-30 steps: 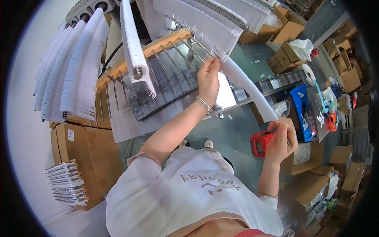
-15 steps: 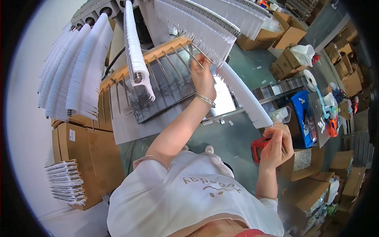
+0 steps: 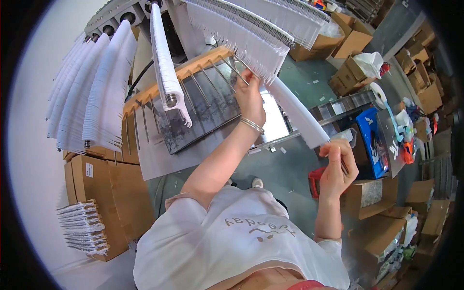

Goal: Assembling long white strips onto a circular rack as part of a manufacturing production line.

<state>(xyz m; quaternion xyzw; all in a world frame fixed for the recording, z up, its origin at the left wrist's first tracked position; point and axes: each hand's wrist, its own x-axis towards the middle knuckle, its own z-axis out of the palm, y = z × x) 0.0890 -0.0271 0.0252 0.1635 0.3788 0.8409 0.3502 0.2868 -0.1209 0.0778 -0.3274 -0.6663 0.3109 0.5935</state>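
My left hand (image 3: 251, 99), with bangles at its wrist, is closed with its fingertips at a thin metal rod (image 3: 240, 72) of a wooden rack (image 3: 193, 67). From close by these fingers, a long packed row of thin white pieces (image 3: 297, 111) slants down to the right. At its near end my right hand (image 3: 338, 166) is closed around what looks like the end of the thin rod carrying the row; the fingers hide most of it. Above my left hand hang dense rows of similar white pieces (image 3: 241, 34).
More loaded rods (image 3: 108, 87) hang from a grey machine (image 3: 118, 19) at the upper left. A dark plate (image 3: 203, 116) lies beneath the rack. Cardboard boxes (image 3: 108, 188) stand left, with others at right. A blue bin (image 3: 369, 140) and red object (image 3: 316, 181) sit near my right hand.
My right hand has shifted slightly up and to the left, and the near end of the white row with it. The left hand stays in nearly the same place.
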